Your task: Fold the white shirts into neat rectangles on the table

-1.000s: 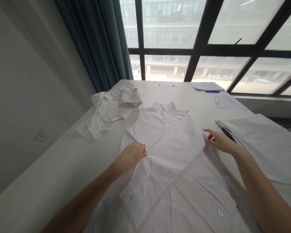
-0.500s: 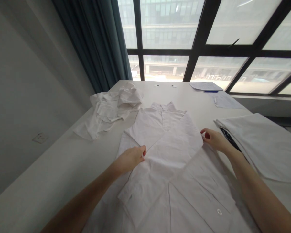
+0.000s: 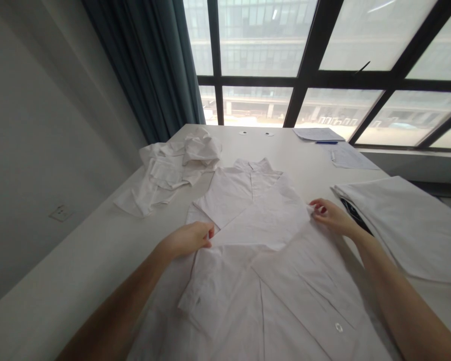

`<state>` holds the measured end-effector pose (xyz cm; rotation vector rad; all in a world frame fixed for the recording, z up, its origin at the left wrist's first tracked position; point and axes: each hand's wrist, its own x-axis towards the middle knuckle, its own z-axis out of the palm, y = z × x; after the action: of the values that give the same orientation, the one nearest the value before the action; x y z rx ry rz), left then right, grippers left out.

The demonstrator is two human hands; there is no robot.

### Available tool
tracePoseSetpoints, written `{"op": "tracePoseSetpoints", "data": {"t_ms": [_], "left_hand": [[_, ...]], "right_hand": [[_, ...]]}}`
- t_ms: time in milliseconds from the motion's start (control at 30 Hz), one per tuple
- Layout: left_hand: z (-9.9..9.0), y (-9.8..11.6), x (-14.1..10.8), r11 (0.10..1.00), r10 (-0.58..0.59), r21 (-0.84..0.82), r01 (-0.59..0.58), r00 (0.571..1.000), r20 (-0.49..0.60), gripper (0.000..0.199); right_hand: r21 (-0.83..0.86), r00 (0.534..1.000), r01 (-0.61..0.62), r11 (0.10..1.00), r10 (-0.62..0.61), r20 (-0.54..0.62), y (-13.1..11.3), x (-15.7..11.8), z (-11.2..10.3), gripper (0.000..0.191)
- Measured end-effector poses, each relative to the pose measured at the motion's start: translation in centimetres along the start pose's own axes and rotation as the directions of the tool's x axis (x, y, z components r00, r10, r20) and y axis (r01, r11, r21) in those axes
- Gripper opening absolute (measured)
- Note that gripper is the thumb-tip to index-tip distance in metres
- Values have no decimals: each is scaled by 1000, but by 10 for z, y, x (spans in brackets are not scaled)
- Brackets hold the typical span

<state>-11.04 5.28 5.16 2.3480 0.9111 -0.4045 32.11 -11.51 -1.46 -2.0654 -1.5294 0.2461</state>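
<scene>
A white button-up shirt [image 3: 281, 296] lies flat on the table, collar [image 3: 255, 168] at the far end, with a large folded panel [image 3: 263, 220] lying diagonally across its front. My left hand [image 3: 186, 239] holds the panel's near edge, fingers curled over the cloth. My right hand [image 3: 332, 216] pinches the panel's right corner between thumb and fingers. One shirt button [image 3: 339, 327] shows near the bottom right.
A crumpled white garment [image 3: 169, 170] sits left of the shirt. A folded white cloth [image 3: 402, 225] lies to the right, with something dark under its edge. Papers [image 3: 317, 134] and a blue pen [image 3: 326, 142] lie on the far end of the white table [image 3: 90, 250].
My left hand has moved left and slightly away from me, drawing the panel's edge with it. My right hand has shifted slightly left. The view has tilted a little.
</scene>
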Motion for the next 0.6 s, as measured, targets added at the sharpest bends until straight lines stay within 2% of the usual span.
{"op": "tracePoseSetpoints", "data": {"t_ms": [67, 133, 267, 367, 467, 600], "left_hand": [[-2, -1, -1, 1000, -2, 6, 2, 999, 32, 11], [-5, -1, -2, 1000, -15, 21, 15, 999, 42, 12], [-7, 1, -3, 998, -30, 47, 30, 1000, 6, 8], [-5, 2, -2, 999, -5, 54, 5, 1000, -4, 8], [-3, 3, -1, 998, 23, 53, -22, 1000, -11, 12], [-3, 5, 0, 999, 39, 37, -39, 999, 20, 16]], "right_hand": [[-47, 997, 52, 998, -55, -62, -7, 1, 6, 31], [-68, 990, 50, 996, -58, -131, -13, 1, 10, 22], [-9, 964, -111, 994, 105, -245, -12, 0, 9, 24], [65, 946, -220, 973, 229, -230, -6, -1, 4, 28], [141, 948, -232, 963, 256, -189, -5, -1, 2, 33], [136, 930, -247, 960, 274, -246, -9, 1, 8, 38]]}}
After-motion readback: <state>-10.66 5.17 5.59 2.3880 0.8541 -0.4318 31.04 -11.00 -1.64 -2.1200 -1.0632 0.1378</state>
